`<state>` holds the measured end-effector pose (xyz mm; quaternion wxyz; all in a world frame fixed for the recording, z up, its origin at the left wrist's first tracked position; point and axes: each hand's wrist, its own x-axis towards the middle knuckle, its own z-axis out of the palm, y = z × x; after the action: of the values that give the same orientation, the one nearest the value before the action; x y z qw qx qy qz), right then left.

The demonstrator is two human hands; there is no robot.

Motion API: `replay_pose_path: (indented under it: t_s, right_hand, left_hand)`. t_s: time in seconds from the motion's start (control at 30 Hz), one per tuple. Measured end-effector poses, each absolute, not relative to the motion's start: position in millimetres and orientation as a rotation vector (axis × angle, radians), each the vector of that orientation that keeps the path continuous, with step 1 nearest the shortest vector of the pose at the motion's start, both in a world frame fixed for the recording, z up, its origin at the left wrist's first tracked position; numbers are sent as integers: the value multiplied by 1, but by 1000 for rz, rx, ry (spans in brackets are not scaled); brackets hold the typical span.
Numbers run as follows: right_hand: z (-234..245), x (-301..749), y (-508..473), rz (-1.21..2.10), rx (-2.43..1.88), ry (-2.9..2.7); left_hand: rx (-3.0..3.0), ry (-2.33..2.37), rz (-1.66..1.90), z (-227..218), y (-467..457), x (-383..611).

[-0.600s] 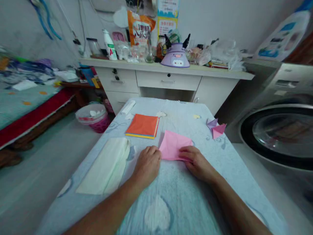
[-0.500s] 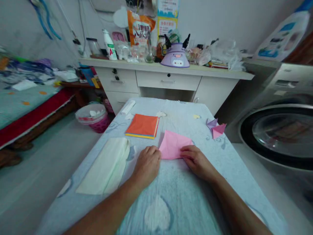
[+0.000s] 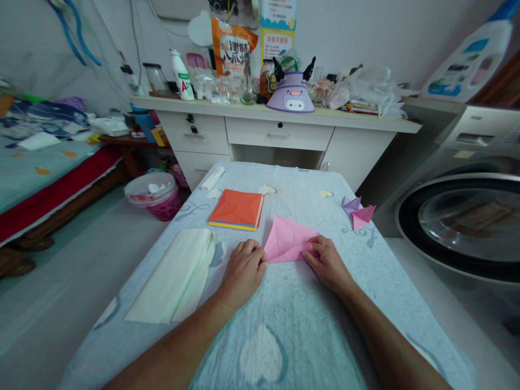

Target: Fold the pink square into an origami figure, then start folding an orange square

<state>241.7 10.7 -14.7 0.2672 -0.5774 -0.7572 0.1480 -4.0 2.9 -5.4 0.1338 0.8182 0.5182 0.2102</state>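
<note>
A creased sheet of pink origami paper lies on the cloth-covered table between my hands, its near edge partly folded up. My left hand is closed on its near left corner, thumb and fingers pinching it. At the right edge, my right hand grips the paper with the thumb at the near edge and fingers on top. Just beyond my left hand rests a stack of coloured paper with an orange sheet uppermost. Folded purple paper and a folded pink paper piece sit at the table's right edge.
A folded pale cloth or paper lies left of my left forearm. At the far left corner is a white narrow box. Beyond the table stands a white desk; a washing machine is at right, a pink bin at left.
My right hand has shifted slightly up along the paper's right side, its thumb now showing at the near edge. The near edge has been folded upward a little. My left hand stays nearly put.
</note>
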Motion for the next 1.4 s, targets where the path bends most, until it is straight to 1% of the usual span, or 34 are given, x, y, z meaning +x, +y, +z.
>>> replay_pose_path:
  t_s: [0.2,0.63,1.2,1.4]
  right_hand:
    - [-21,241,14,286,-1676,-2022]
    - [-23,240,16,200,-1734,-2049]
    - [-23,239,16,261,-1722,-1996]
    - [-19,245,11,360,-1629,-2030]
  left_hand:
    - [2412,1551,598,-7,2,0]
    - [2473,1686,534,-10,4,6]
    - [2507,1724,495,-12,6,6]
    - [2496,1666,502,-11,5,5]
